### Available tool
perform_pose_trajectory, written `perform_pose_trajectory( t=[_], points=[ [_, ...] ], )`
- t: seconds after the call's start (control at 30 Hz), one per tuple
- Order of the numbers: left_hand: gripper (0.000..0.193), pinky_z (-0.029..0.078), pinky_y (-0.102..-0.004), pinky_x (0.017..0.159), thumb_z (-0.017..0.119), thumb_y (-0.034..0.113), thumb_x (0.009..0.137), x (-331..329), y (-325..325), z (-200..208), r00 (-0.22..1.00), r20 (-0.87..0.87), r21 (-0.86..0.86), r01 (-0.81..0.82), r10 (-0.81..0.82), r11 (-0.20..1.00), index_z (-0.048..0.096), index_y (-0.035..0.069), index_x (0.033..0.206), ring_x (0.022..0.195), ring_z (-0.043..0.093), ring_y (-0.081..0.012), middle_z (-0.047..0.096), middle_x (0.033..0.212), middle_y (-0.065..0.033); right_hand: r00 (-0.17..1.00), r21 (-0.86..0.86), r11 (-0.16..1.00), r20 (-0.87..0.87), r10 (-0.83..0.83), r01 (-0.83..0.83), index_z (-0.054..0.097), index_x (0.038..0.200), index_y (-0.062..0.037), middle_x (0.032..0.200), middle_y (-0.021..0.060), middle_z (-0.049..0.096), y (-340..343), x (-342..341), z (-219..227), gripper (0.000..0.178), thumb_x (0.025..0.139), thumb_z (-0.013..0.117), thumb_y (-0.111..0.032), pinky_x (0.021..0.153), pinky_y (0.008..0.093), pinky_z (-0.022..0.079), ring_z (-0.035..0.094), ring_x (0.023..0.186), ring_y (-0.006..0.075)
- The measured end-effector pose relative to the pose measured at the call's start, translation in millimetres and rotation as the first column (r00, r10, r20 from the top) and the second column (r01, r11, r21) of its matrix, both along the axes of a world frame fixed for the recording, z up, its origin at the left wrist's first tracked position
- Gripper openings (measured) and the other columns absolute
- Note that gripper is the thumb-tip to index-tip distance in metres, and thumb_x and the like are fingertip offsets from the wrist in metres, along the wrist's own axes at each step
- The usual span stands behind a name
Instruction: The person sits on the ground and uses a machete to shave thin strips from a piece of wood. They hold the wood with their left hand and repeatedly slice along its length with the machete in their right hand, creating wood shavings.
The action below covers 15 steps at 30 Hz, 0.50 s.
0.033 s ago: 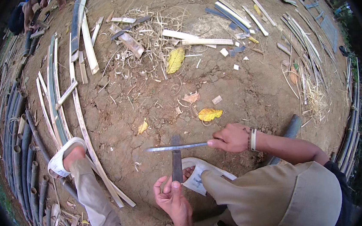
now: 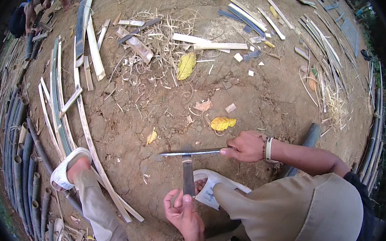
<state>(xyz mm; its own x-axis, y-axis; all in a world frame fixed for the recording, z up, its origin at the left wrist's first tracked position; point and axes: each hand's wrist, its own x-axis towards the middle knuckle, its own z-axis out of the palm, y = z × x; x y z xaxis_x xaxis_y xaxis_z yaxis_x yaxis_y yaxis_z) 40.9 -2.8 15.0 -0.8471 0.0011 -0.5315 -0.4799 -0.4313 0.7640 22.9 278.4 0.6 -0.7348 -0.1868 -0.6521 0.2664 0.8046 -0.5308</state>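
Firmly clamped, the left hand (image 2: 185,214) grips the near end of a dark strip (image 2: 188,180), thumb laid on top. The strip is flat, narrow and straight-sided, pointing away from that hand; a pale band crosses it just under the blade, and its far tip is a blur. The right hand (image 2: 248,147) is closed around a knife (image 2: 191,153), whose thin metal blade reaches leftward over the strip's far part. Fingers cover most of the handle, and the blade's point is smeared; whether its edge bites cannot be told.

Just right of the left hand sits a pale sandal (image 2: 209,190), partly hidden by a tan cloth trouser leg (image 2: 292,208). A thick round pole (image 2: 311,135) shows behind the right forearm, which hides part of it.

Beyond the hands, on dry cracked ground (image 2: 155,105), lie a crinkled yellow leaf (image 2: 223,123) and, farther off, a tangle of curly shavings (image 2: 171,26). Well left of the left hand, hollow bamboo poles (image 2: 27,167) are stacked. Farthest away, beyond them, another person (image 2: 47,2) is cut off by the upper edge.
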Motion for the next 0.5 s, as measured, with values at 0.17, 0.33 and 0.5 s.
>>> perform_pose_trajectory(
  t=[0.17, 0.33, 0.5],
  points=[
    [0.042, 0.056, -0.0480, 0.092, 0.069, 0.002, 0.090, 1.2, -5.2, -1.2, 0.999, 0.003, -0.028, 0.035, -0.035, 0.999, 0.044, 0.000, 0.124, 0.093, 0.068, -0.0253, 0.066, 0.094, -0.0125, 0.990, -0.057, 0.991, -0.075, 0.116, -0.120, 0.064, 0.081, -0.0030, 0.074, 0.0235, 0.064, 0.8, -7.5, 3.3, 0.065, 0.100, 0.037, -0.059, 0.070, 0.0517, 0.052, 0.064, 0.073, 0.0442],
    [0.043, 0.056, -0.0475, 0.091, 0.067, 0.002, 0.092, 6.3, -3.2, -1.9, 0.998, 0.030, -0.020, 0.057, -0.056, 0.998, 0.040, 0.000, 0.126, 0.099, 0.068, -0.0282, 0.066, 0.112, -0.0255, 0.997, -0.098, 0.992, -0.014, 0.075, -0.076, 0.062, 0.078, -0.0025, 0.069, 0.0232, 0.061, 6.6, -15.4, 5.8, 0.062, 0.100, 0.041, -0.056, 0.066, 0.0509, 0.050, 0.063, 0.071, 0.0431],
    [0.041, 0.055, -0.0485, 0.096, 0.065, 0.003, 0.093, 9.9, -7.2, 3.1, 0.994, 0.109, 0.088, 0.009, -0.018, 0.996, 0.039, -0.001, 0.124, 0.106, 0.066, -0.0326, 0.065, 0.114, -0.0260, 0.998, 0.051, 0.999, -0.062, 0.023, -0.020, 0.060, 0.077, -0.0027, 0.065, 0.0231, 0.058, 13.1, -7.4, -8.2, 0.060, 0.100, 0.042, -0.055, 0.062, 0.0511, 0.047, 0.061, 0.066, 0.0438]
  ],
)
